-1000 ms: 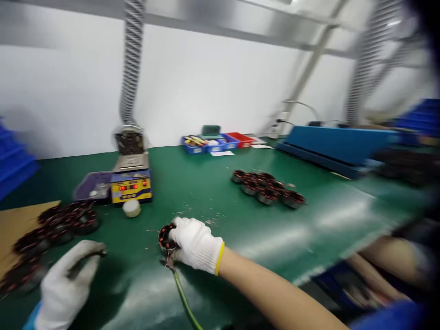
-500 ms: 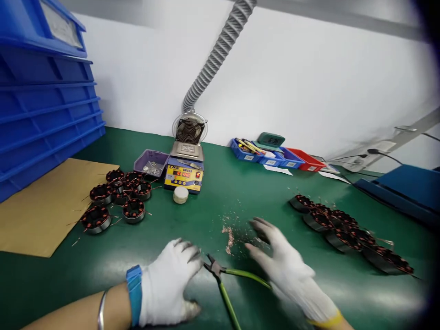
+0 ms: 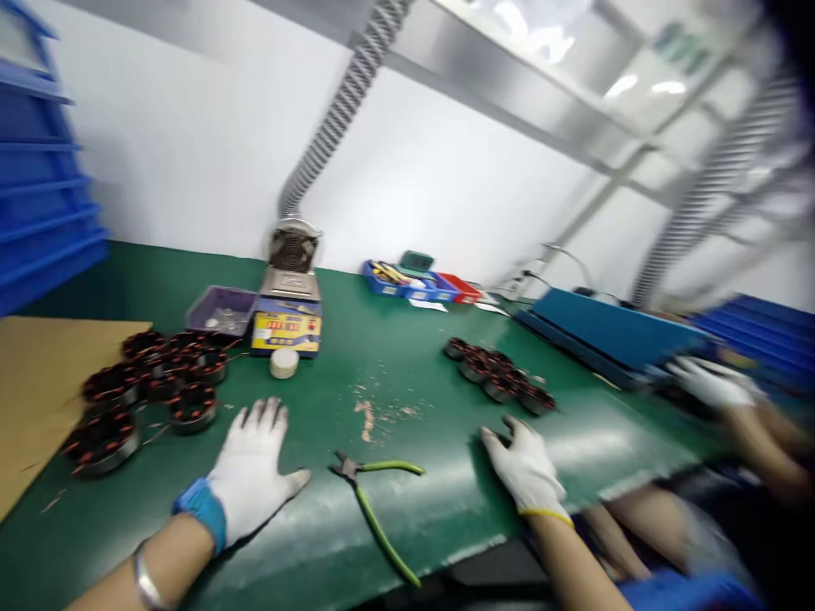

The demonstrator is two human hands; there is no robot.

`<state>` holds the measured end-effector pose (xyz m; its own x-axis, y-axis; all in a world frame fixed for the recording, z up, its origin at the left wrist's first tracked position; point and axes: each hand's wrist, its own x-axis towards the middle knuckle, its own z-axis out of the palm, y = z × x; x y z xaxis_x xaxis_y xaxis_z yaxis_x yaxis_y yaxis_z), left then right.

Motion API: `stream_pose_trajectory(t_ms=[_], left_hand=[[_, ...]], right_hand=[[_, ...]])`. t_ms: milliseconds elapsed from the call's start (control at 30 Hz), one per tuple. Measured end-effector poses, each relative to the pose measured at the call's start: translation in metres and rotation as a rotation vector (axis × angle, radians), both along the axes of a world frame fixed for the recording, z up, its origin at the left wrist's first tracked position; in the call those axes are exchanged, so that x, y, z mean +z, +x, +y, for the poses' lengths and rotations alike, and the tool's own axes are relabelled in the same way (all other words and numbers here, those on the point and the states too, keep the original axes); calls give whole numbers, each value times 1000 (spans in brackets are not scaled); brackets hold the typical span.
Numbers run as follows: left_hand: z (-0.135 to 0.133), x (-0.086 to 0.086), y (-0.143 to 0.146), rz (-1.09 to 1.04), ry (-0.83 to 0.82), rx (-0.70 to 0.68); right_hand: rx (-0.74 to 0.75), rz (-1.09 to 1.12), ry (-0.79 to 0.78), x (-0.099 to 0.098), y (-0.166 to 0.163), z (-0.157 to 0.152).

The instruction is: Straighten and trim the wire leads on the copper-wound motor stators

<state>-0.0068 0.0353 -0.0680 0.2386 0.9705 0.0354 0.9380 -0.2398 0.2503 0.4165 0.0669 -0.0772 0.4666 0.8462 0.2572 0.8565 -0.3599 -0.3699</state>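
My left hand [image 3: 255, 471], in a white glove, lies flat on the green table with its fingers spread and holds nothing. To its right are open diagonal cutters [image 3: 349, 469] with green handles, touched by neither hand. My right hand [image 3: 525, 471], also gloved, rests near the table's front edge, fingers slightly bent and apart, with nothing in it. Between the hands, beyond the cutters, lie copper wire scraps [image 3: 366, 418]. Several copper-wound stators [image 3: 193, 406] stand beyond my left hand; another group of stators [image 3: 500, 373] is beyond my right hand.
A yellow-fronted solder pot [image 3: 286, 329] stands at the back, beside a purple bin [image 3: 220, 307] and a round white tin [image 3: 283, 363]. Brown cardboard [image 3: 51, 365] and blue crates [image 3: 44, 204] are left. A co-worker's gloved hands [image 3: 713, 386] are right, by a blue box [image 3: 604, 335].
The view has swung right, bringing the co-worker into sight. My left hand has moved left, away from the cutters, and flattened out. My right hand has drawn away from the scraps to the right.
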Motion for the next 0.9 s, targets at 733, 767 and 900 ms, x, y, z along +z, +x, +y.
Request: stream_pose_trajectory(t_ms=[733, 767, 900], left_hand=[[118, -10, 124, 250, 166, -272], [121, -10, 130, 247, 172, -279], [132, -14, 148, 226, 206, -310]], right_hand=[[300, -87, -63, 4, -18, 17], [336, -107, -65, 4, -24, 23], [459, -180, -70, 2, -53, 48]])
